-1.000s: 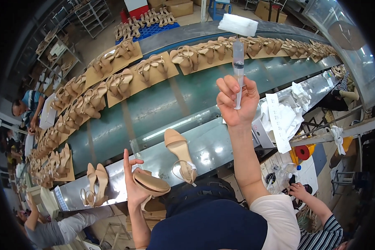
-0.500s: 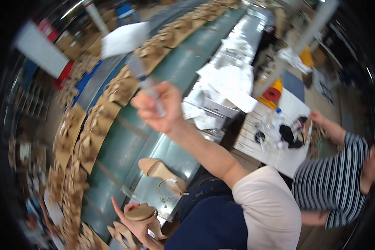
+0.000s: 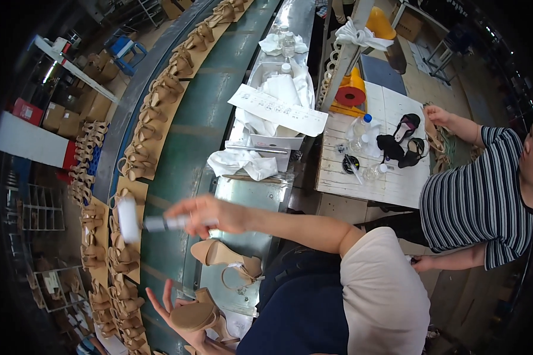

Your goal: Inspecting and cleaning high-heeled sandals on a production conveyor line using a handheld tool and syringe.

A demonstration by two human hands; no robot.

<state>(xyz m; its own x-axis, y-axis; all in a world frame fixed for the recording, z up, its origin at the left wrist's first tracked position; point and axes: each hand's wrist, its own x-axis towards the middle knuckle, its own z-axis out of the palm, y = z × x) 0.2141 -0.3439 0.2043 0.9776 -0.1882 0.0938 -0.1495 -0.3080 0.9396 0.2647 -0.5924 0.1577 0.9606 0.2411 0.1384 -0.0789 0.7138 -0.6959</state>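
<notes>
In my right hand (image 3: 210,216) is a tool with a translucent grey handle and a broad white head (image 3: 129,220). Motion smears the head, so its exact kind cannot be told. The hand is above the green conveyor belt, fingers closed round the handle. Lower down, my left hand (image 3: 186,331) grips a tan heeled sandal (image 3: 193,316), its sole turned up; two fingers stick out past it. Between my hands and body, a second tan sandal (image 3: 222,253) with an ankle strap lies on the metal ledge (image 3: 243,198).
Tan sandals on cardboard (image 3: 160,136) line the far side of the green belt (image 3: 204,112). Ahead on the ledge are white cloths (image 3: 243,164) and a box with bottles. At right, a person in a striped shirt (image 3: 479,195) sits by a white table (image 3: 337,171) holding black sandals (image 3: 405,142).
My right hand has come down and nearer, swinging the white-headed tool to point left. The sandal in my left hand has shifted slightly, and a second finger now extends. The view has turned.
</notes>
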